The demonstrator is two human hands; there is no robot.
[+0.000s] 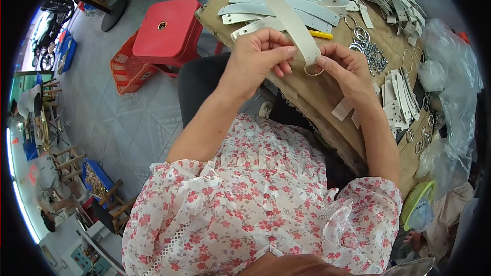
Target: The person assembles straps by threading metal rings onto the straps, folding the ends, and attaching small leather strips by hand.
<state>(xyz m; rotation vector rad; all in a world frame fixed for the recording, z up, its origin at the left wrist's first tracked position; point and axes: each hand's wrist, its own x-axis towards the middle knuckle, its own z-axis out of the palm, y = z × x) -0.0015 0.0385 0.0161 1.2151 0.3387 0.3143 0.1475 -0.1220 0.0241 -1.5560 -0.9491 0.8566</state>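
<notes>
A long pale strap rises away from me over the near edge of the cloth-covered table. My right hand pinches its lower end between thumb and fingers. A metal ring hangs at that end, beside the right thumb. My left hand is closed just left of the strap, thumb against fingertips; whatever it pinches, if anything, is too small to make out. Beyond the hands lies a pile of white straps with punched holes, and a yellow tool handle sticks out near it.
Metal rings and a heap of small metal fasteners lie right of the straps. Shorter white strips are stacked nearer me. Clear plastic bags line the right edge. A red stool and an orange crate stand left.
</notes>
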